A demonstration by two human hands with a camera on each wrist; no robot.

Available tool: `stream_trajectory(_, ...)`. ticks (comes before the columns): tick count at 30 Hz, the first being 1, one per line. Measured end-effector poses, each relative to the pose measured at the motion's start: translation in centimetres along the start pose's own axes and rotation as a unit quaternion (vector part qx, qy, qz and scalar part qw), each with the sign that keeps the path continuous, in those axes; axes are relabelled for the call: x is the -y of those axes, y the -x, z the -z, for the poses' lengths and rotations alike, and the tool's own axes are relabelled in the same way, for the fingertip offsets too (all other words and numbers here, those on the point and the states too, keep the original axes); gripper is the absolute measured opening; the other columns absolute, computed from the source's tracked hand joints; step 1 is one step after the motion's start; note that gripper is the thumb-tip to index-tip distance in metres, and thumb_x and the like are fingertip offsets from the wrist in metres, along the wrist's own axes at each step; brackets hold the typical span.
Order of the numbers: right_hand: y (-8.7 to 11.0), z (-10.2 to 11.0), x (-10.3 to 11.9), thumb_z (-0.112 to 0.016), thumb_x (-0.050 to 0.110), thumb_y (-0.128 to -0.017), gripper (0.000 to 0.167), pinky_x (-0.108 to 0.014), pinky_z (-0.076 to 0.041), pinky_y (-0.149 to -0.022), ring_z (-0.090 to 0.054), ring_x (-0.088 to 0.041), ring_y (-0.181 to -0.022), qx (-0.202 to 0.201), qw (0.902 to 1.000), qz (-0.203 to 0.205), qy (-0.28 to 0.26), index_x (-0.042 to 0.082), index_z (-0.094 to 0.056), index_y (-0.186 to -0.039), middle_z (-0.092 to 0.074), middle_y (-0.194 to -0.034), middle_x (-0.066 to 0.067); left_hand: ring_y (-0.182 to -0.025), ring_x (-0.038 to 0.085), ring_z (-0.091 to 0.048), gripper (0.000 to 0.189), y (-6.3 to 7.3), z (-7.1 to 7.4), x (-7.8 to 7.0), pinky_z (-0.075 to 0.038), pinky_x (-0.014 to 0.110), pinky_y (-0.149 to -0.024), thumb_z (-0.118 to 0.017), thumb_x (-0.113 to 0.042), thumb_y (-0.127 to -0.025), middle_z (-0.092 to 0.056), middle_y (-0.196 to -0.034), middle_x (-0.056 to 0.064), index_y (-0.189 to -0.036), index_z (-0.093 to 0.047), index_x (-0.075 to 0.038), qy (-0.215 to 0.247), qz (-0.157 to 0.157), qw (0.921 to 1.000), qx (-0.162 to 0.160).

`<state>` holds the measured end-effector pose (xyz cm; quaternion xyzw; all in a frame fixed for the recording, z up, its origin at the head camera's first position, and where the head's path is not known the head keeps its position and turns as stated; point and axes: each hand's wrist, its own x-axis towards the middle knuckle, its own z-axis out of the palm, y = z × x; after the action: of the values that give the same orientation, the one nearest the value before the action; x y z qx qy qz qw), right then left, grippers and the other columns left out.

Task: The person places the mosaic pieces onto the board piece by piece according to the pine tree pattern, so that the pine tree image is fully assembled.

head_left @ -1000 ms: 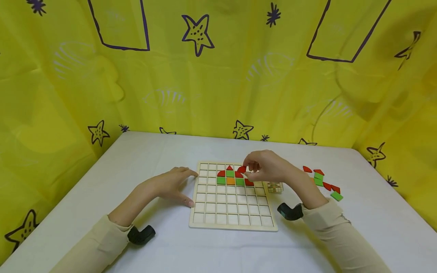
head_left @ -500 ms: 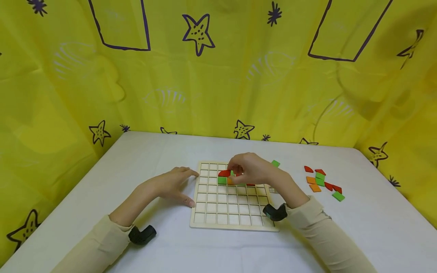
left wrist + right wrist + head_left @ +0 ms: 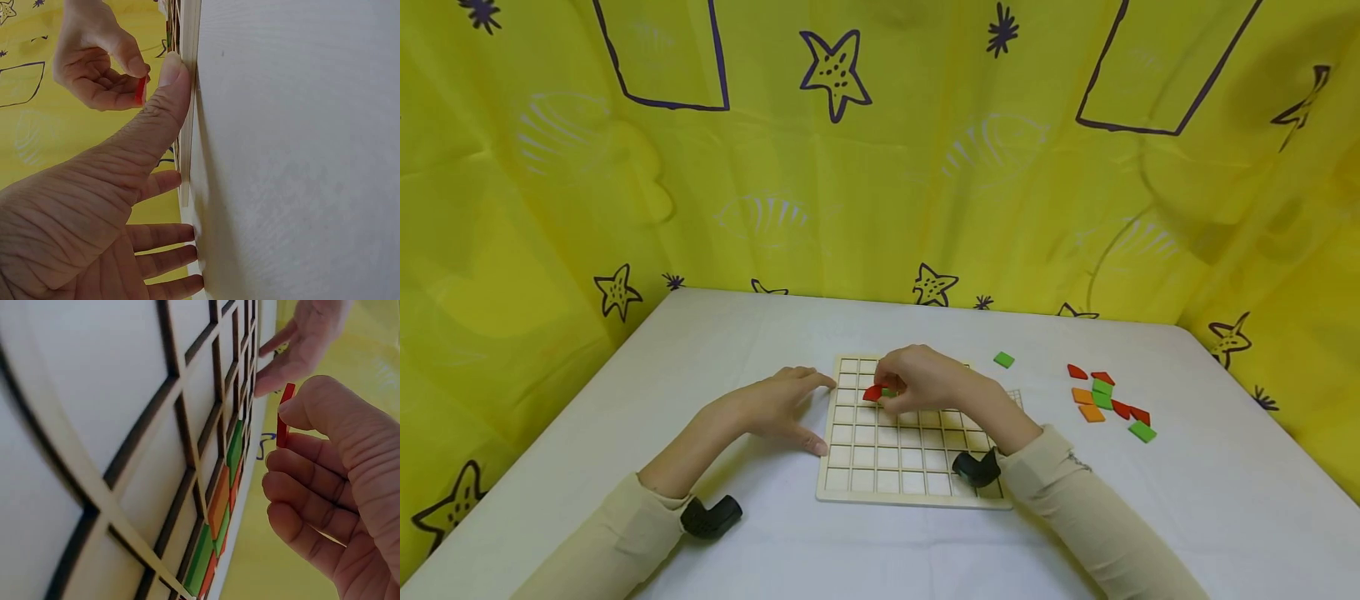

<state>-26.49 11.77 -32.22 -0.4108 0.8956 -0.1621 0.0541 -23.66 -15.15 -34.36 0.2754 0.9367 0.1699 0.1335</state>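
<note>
My right hand pinches a red tile between thumb and index finger, above the upper left part of a wooden grid board. In the right wrist view, the red tile stands on edge, apart from the board. Green tiles, an orange tile and red ones lie in the board's cells there; in the head view my right hand hides most of them. My left hand rests at the board's left edge with fingers spread, its thumb touching the rim.
A lone green tile lies behind the board on the white table. Several loose red, green and orange tiles are scattered at the right. My right forearm mostly covers a small card. A yellow curtain stands behind.
My right hand has moved left across the board with the red tile, from the right of the placed tiles to their left end. The left hand stays at the edge.
</note>
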Motion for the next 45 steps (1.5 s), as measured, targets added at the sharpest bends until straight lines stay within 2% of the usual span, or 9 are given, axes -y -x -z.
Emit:
stream_trajectory(19,-1.4,-0.8,-0.3,-0.075,0.017,-0.088,0.007,-0.025,-0.041,-0.064,-0.05,-0.009,-0.068,0.033,0.9991,-0.017,0.019,0.013,-0.071,-0.092,-0.057,-0.073,0.006,-0.146,0.042,-0.035,0.089,0.2,0.2,-0.2,-0.036,0.061,-0.113,-0.086,-0.054,-0.077,-0.038,-0.157,0.023,-0.148,-0.048,-0.015,-0.004,-0.003,1.0,-0.002)
stream_trajectory(30,-1.3,-1.0,-0.4,-0.074,0.021,-0.093,0.012,-0.026,-0.046,-0.07,-0.054,-0.009,-0.073,0.039,0.9985,-0.028,0.026,0.013,-0.074,-0.102,-0.062,-0.08,0.008,-0.145,0.044,-0.036,0.091,0.1,0.0,-0.2,-0.036,0.062,-0.113,-0.086,-0.055,-0.077,-0.039,-0.157,0.024,-0.149,-0.048,-0.014,-0.007,-0.009,0.9999,0.0)
stream_trajectory(35,-1.1,-1.0,-0.4,-0.073,0.023,-0.096,0.013,-0.026,-0.045,-0.068,-0.052,-0.008,-0.07,0.039,0.9986,-0.016,0.034,0.014,-0.075,-0.105,-0.061,-0.077,0.009,-0.145,0.044,-0.035,0.091,0.1,0.0,-0.1,-0.036,0.062,-0.113,-0.086,-0.055,-0.076,-0.039,-0.156,0.024,-0.148,-0.048,-0.014,-0.01,-0.009,0.9999,-0.003)
stream_trajectory(45,-0.9,-0.7,-0.5,-0.07,0.029,-0.098,0.025,-0.028,-0.048,-0.071,-0.055,-0.009,-0.072,0.035,0.9984,-0.022,0.039,0.014,-0.073,-0.118,-0.064,-0.081,0.009,-0.146,0.042,-0.035,0.09,0.1,-0.1,-0.1,-0.036,0.061,-0.113,-0.086,-0.055,-0.077,-0.039,-0.157,0.023,-0.148,-0.048,-0.016,-0.007,-0.004,1.0,-0.002)
